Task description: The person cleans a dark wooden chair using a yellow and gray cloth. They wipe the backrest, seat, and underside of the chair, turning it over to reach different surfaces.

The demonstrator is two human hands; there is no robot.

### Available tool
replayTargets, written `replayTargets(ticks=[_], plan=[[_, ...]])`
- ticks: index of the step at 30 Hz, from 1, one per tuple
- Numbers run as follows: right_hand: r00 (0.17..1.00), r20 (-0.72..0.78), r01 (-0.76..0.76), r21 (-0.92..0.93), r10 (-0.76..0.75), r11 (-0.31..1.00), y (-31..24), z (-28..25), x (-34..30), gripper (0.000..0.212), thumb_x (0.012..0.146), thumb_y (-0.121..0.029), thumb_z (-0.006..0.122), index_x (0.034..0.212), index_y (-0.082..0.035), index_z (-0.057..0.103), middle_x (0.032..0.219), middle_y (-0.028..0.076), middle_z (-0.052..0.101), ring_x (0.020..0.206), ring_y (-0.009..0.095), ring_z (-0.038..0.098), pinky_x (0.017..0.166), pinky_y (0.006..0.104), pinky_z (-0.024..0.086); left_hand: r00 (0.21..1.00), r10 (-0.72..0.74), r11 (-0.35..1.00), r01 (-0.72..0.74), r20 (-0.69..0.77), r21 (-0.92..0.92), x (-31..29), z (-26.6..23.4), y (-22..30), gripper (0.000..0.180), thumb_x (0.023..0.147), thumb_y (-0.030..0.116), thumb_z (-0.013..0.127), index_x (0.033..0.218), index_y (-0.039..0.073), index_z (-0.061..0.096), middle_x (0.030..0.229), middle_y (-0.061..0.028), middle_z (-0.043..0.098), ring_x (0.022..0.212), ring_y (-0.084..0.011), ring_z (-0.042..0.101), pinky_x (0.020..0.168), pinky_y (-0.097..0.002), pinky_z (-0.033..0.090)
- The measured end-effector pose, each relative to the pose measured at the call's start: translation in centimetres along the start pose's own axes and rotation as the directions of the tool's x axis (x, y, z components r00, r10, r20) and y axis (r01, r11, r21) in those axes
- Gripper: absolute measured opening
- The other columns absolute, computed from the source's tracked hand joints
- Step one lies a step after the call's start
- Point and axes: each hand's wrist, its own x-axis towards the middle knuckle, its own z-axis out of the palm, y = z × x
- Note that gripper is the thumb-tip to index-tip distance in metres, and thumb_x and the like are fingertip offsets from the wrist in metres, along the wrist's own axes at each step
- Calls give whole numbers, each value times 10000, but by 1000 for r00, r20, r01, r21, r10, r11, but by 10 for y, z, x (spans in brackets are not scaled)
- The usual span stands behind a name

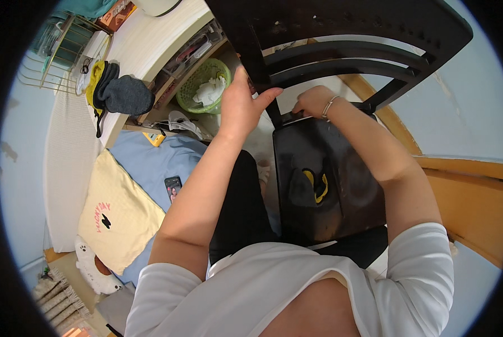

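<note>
A black wooden chair (352, 151) stands in front of me, its slatted back on the far side. My left hand (241, 109) grips the left post of that back, thumb across the front and fingers mostly hidden behind it. My right hand (314, 103), with a bracelet on its wrist, is at the rear edge of the seat below the slats. Its fingers are curled in; whatever they hold is too hidden to name. On the seat lies a dark grey and yellow knit piece (306, 188).
A similar grey and yellow knit piece (129, 95) lies on the pale desk (144, 42). Under the desk sits a green basket (224, 68) holding white tissue. A phone (173, 186) rests on blue bedding beside a cream pillow (119, 210). An orange wooden board (459, 191) runs along the right wall.
</note>
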Motion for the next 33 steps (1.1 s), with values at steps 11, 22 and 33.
replayTargets(ticks=[11,22,33], plan=[[987,-158,44,39,-37,998,-3,20,2,328,792,-214,669,1105,-313,671,937,21,654,886,255,644,734,389,515,1000,-1,999,1,-7,32,0,0,2,491,728,150,802,1086,6,498,903,-128,686,814,-242,678,703,-325,520],[920,-355,-61,293,167,954,-34,69,-71,299,824,-204,637,1122,-224,640,966,48,625,907,267,626,744,394,513,998,37,996,-34,-41,82,-3,2,-1,473,745,180,787,1076,18,490,908,-130,681,804,-255,673,713,-344,517],[272,146,-113,986,951,-119,17,109,-130,423,894,-92,563,1300,-22,471,881,140,666,482,184,601,423,314,482,999,0,991,5,-41,137,-3,1,8,520,736,209,796,1115,20,495,865,-85,665,751,-193,636,692,-323,501]])
